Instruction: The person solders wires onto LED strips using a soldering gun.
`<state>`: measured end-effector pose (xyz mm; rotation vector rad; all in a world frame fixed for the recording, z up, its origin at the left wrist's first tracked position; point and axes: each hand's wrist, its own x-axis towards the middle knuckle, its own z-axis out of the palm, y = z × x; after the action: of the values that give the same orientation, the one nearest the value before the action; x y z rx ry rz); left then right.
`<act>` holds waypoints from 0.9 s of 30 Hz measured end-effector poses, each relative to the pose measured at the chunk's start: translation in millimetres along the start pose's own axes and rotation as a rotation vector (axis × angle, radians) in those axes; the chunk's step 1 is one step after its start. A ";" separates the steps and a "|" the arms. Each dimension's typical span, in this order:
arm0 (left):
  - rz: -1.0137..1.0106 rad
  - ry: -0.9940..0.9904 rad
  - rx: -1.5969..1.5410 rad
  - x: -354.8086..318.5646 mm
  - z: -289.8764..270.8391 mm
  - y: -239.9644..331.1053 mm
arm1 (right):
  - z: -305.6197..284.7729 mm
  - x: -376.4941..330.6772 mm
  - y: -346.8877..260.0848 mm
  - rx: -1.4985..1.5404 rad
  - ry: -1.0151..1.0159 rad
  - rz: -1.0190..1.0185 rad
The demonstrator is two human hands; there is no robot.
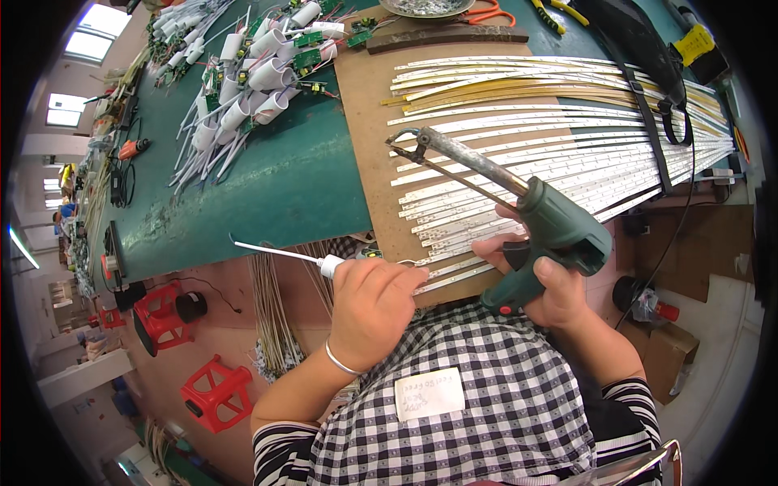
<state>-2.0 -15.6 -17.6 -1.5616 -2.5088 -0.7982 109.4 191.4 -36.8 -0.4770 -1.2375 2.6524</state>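
Note:
My right hand [559,296] grips a green pistol-shaped soldering gun [567,223], its metal barrel and bent tip pointing up and left over the strips. My left hand [373,300] is closed on a white plastic end cap [331,266] with a thin white cable [279,250] running out to the left. A small green circuit board [370,253] shows just above the left fingers, close to the near ends of the strips. Under the soldering gun, many long white LED strips [486,182] lie side by side on a brown board [369,170]; some have yellowish edges.
A pile of white end caps [267,74] with circuit boards and cables covers the green table [300,186] at far left. A dark bar [446,39], orange scissors [490,13] and a metal dish [425,6] sit at the back. Red stools [215,394] stand on the floor.

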 end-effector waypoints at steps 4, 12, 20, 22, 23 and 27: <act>-0.134 -0.042 -0.123 2.5 -2.7 0.1 | -0.9 0.5 0.4 0.001 0.001 0.003; -0.194 -0.059 -0.211 -4.0 -0.9 -4.5 | -2.0 0.9 0.5 -0.005 0.006 -0.003; -0.314 -0.126 -0.245 -2.7 -4.6 -5.1 | -5.6 0.8 2.9 -0.010 -0.007 0.042; -0.328 -0.091 -0.174 1.4 -2.8 -1.4 | -5.4 1.1 2.5 -0.019 -0.011 0.042; -0.327 -0.092 -0.174 2.4 -1.5 -1.4 | -4.7 1.2 1.6 -0.019 -0.010 0.042; -0.319 -0.116 -0.104 6.7 1.1 -2.4 | -1.9 1.0 -0.4 -0.034 -0.002 0.054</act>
<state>-7.0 -10.5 -17.2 -1.2842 -2.8918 -0.9100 109.2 193.3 -37.8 -0.5206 -1.2901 2.6799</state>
